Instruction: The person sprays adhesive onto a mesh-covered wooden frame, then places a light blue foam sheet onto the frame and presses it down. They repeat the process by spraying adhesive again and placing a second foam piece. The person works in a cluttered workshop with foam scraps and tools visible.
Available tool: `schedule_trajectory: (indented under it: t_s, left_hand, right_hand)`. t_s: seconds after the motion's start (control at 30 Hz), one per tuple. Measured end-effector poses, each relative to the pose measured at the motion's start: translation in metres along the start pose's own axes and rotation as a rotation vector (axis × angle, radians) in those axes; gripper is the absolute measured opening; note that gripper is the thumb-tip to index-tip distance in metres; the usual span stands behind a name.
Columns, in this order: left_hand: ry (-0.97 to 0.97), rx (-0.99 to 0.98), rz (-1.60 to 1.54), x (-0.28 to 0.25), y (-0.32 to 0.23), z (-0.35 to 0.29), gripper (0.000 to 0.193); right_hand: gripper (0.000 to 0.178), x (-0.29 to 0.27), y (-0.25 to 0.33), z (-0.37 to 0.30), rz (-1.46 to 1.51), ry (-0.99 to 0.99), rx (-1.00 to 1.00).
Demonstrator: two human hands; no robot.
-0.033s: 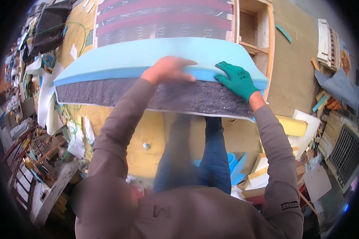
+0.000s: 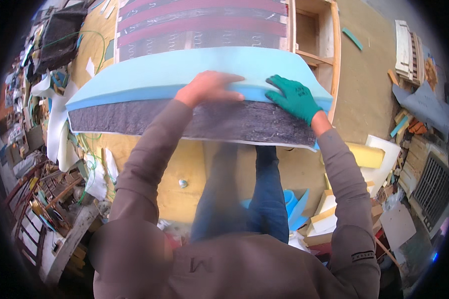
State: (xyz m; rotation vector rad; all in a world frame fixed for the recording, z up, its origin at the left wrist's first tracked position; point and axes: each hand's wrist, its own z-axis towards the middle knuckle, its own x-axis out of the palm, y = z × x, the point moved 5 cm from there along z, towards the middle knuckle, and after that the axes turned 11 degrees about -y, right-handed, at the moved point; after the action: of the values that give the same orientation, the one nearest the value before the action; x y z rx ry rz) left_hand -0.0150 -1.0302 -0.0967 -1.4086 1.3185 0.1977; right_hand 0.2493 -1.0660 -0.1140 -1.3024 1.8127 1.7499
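A long light-blue foam sheet (image 2: 149,74) lies over the front of a sofa-like wooden frame and bends down at its near edge. Below that edge runs a dark grey fabric-like face (image 2: 139,115) with a pale lower border. My left hand (image 2: 210,88), bare, rests on the foam's near edge around the middle, fingers stretched out and thumb apart. Farther right, my right hand (image 2: 294,98) in a green glove lies on the same edge with its fingers spread. Neither hand holds anything else.
Behind the foam are zigzag springs (image 2: 199,39) and red straps (image 2: 204,24), beside an open wooden compartment (image 2: 320,37). Yellow foam (image 2: 366,155) and white pieces lie to the right. A green hose (image 2: 104,47) and white scraps (image 2: 96,177) are on the left.
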Motion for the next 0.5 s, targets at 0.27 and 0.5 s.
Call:
schedule_trajectory:
  t_s: [0.27,0.5]
  left_hand:
    - [0.095,0.027,0.038,0.03,-0.027,0.029,0.084]
    - [0.166,0.065,0.0,0.052,-0.085,0.066,0.093]
  right_hand:
    - [0.047,-0.033,-0.097,0.005,-0.181,0.229,-0.048]
    - [0.056,-0.009,-0.101,0.004,-0.05,0.405,0.09]
